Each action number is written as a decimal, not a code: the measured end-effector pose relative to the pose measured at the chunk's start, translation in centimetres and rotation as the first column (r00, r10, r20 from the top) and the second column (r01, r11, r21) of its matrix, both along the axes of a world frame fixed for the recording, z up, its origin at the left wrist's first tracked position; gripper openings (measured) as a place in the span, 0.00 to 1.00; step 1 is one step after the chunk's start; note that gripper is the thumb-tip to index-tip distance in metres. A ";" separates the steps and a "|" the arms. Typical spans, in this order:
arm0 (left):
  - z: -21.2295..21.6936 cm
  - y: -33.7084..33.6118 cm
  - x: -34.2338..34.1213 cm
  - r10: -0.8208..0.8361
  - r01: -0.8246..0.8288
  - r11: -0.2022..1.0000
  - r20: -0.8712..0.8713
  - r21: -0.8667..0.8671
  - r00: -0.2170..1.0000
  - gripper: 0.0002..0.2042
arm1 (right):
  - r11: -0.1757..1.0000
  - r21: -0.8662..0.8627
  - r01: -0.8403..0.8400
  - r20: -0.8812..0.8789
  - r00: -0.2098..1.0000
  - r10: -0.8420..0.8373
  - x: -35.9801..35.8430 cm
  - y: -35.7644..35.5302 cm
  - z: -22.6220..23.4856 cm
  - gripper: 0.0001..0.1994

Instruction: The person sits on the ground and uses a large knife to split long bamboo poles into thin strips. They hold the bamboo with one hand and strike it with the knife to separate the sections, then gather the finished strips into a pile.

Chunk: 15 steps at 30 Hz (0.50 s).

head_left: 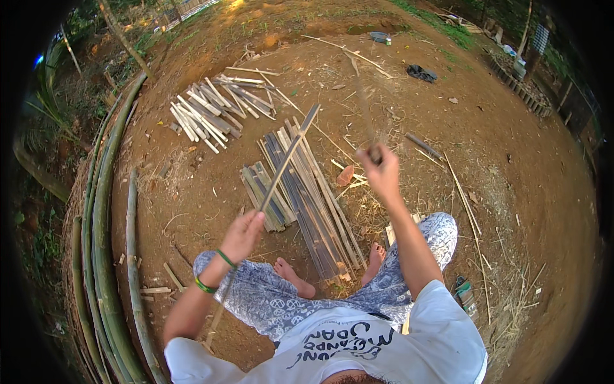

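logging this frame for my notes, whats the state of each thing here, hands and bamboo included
left hand: closed around bamboo strip
bamboo strip: held up at a slant over the slat pile
right hand: raised, closed on blade handle
blade: lifted, motion-blurred
slat pile: lying flat on dirt
green bamboo poles: whole, lying at left

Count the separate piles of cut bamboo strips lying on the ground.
2. A pale pile lies farther out to the left, and a darker pile lies just ahead of the bare feet. Scattered single strips around them are not counted.
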<state>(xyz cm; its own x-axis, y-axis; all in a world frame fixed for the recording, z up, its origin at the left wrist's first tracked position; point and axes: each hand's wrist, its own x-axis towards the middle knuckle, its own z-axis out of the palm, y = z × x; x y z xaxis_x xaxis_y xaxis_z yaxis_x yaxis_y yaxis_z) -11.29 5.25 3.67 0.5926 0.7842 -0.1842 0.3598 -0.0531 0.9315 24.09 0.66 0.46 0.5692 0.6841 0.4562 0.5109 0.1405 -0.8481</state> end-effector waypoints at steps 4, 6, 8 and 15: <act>-1.3 -2.2 3.6 -0.006 0.026 0.976 0.094 -0.216 0.996 0.19 | 0.981 -0.178 -0.081 0.203 0.972 0.117 -6.2 -0.9 -3.3 0.11; -2.5 -2.8 4.6 0.005 0.011 0.977 0.077 -0.211 0.997 0.19 | 0.986 -0.122 -0.111 0.370 0.917 0.149 -7.5 -1.3 -4.0 0.06; -3.6 -3.5 5.2 -0.001 0.008 0.987 0.047 -0.158 0.999 0.20 | 0.992 -0.034 -0.123 0.431 0.894 0.126 -7.2 -1.3 -4.3 0.07; -4.4 -6.0 5.4 0.042 0.020 0.940 0.172 -0.339 0.984 0.20 | 0.944 -0.329 -0.005 0.477 0.862 0.171 -3.4 -1.0 -2.4 0.14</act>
<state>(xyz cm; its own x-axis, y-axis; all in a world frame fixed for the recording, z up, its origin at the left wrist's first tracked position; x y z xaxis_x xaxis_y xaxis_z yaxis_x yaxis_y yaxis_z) -5.90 -0.78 -0.69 0.6310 0.7000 -0.3343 0.1889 0.2793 0.9414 20.70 -0.32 -1.95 0.2559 0.8717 0.4178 0.8694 -0.0186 -0.4937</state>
